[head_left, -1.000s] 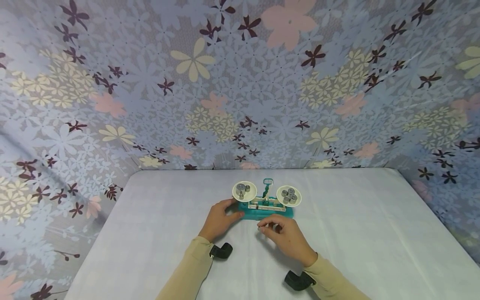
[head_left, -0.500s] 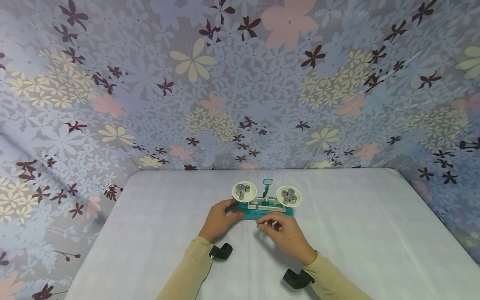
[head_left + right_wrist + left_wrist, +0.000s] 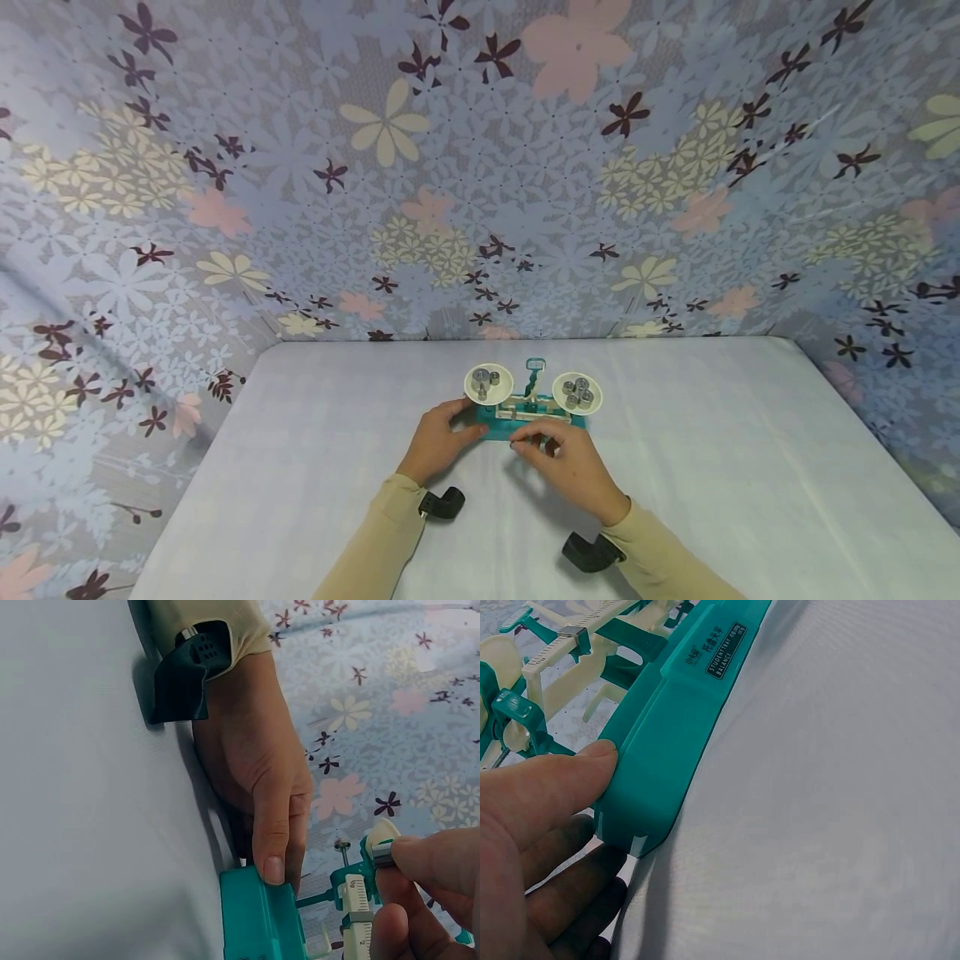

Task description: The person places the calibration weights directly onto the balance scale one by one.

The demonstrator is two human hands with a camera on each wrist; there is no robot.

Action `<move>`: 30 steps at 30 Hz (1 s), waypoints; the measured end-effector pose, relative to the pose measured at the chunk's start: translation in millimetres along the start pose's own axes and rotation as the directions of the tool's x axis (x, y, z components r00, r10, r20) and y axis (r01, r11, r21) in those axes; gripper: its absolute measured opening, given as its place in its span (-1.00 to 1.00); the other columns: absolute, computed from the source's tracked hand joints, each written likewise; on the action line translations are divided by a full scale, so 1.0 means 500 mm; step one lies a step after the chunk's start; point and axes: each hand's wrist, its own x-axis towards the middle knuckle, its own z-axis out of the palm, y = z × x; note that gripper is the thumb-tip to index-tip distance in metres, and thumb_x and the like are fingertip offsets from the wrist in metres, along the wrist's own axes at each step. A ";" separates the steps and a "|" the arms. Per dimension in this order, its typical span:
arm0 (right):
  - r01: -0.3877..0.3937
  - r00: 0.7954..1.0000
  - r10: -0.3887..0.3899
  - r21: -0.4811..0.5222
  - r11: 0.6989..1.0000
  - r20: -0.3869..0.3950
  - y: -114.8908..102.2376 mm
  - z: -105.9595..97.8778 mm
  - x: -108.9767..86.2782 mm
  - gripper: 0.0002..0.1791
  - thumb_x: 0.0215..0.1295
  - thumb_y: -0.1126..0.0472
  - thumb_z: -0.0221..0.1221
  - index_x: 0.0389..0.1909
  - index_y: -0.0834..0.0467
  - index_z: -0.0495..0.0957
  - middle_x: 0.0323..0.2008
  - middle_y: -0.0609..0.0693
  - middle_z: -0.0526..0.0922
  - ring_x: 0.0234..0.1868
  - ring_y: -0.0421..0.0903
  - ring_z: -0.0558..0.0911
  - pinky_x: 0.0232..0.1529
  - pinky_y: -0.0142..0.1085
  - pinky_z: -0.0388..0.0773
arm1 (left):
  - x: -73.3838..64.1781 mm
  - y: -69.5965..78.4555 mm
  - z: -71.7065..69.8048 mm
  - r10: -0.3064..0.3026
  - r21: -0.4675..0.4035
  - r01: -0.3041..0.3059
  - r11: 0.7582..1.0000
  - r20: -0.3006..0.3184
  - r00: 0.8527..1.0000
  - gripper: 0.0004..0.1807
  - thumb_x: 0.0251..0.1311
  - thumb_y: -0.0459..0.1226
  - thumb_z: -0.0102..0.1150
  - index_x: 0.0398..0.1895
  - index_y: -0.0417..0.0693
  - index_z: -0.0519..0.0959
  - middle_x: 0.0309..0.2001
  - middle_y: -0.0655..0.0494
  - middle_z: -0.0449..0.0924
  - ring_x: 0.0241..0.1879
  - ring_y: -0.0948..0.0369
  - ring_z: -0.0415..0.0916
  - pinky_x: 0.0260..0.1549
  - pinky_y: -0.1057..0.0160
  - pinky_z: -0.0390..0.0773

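Observation:
A teal tray balance (image 3: 495,432) with two cream pans stands on the table. My left hand (image 3: 437,440) grips the left end of its base, the thumb (image 3: 592,761) on the upper edge and the fingers by the end face. In front of the base, my right hand (image 3: 573,471) pinches a small grey metal weight (image 3: 383,853) between thumb and fingertips. Metal weights (image 3: 482,379) sit in the left pan (image 3: 504,394), and several more weights (image 3: 579,392) stand in the right pan (image 3: 597,398). A grey rider (image 3: 360,917) sits on the graduated beam (image 3: 357,945).
A pale cloth covers the table (image 3: 337,417). Flower-patterned fabric (image 3: 480,208) hangs behind it and along both sides. On each wrist is a black camera mount, one at the left (image 3: 444,503) and one at the right (image 3: 588,552).
My right hand has shifted slightly left and up towards the front of the balance base, still pinching the weight. The left hand and the balance look still.

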 end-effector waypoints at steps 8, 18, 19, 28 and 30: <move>0.026 0.999 -0.026 0.011 1.000 -0.028 0.001 0.002 0.006 -0.86 0.15 0.35 0.24 -0.31 0.06 0.64 -0.38 -0.02 0.64 -0.47 -0.08 0.48 -0.49 -0.37 0.48 | -0.001 0.002 -0.002 0.003 -0.010 -0.003 1.000 0.000 1.000 -0.37 0.03 0.05 0.27 0.16 -0.05 0.48 0.15 0.08 0.48 0.20 0.11 0.34 0.23 0.08 0.29; 0.065 0.996 -0.063 0.026 0.998 -0.064 -0.007 0.002 0.013 -0.85 0.14 0.36 0.23 -0.30 0.07 0.63 -0.38 0.00 0.62 -0.48 -0.09 0.46 -0.51 -0.35 0.47 | -0.002 0.005 -0.003 -0.012 -0.008 0.012 1.000 0.004 1.000 -0.36 0.02 0.06 0.27 0.16 -0.02 0.48 0.15 0.09 0.47 0.21 0.11 0.33 0.24 0.07 0.28; 0.072 0.995 -0.070 0.025 0.997 -0.068 -0.008 0.001 0.015 -0.85 0.14 0.37 0.23 -0.30 0.07 0.63 -0.38 0.01 0.62 -0.48 -0.09 0.46 -0.51 -0.35 0.47 | -0.002 0.005 -0.004 -0.011 -0.007 0.011 1.000 0.003 1.000 -0.36 0.02 0.06 0.27 0.16 -0.02 0.48 0.15 0.09 0.47 0.21 0.11 0.33 0.24 0.07 0.28; 0.082 0.992 -0.080 0.017 0.996 -0.094 -0.012 0.005 0.024 -0.85 0.15 0.35 0.24 -0.29 0.07 0.63 -0.39 -0.02 0.61 -0.45 -0.10 0.46 -0.51 -0.37 0.43 | -0.001 0.005 -0.003 -0.018 -0.003 0.018 1.000 0.005 1.000 -0.37 0.02 0.06 0.27 0.16 -0.01 0.48 0.16 0.09 0.47 0.21 0.11 0.33 0.24 0.07 0.28; 0.085 0.991 -0.084 0.010 0.996 -0.108 0.001 0.011 0.026 -0.84 0.15 0.34 0.24 -0.28 0.04 0.64 -0.40 -0.05 0.60 -0.45 -0.11 0.45 -0.52 -0.37 0.41 | -0.001 0.004 -0.003 -0.016 0.000 0.016 1.000 0.003 1.000 -0.37 0.03 0.06 0.27 0.16 -0.01 0.48 0.16 0.09 0.47 0.21 0.11 0.33 0.24 0.07 0.28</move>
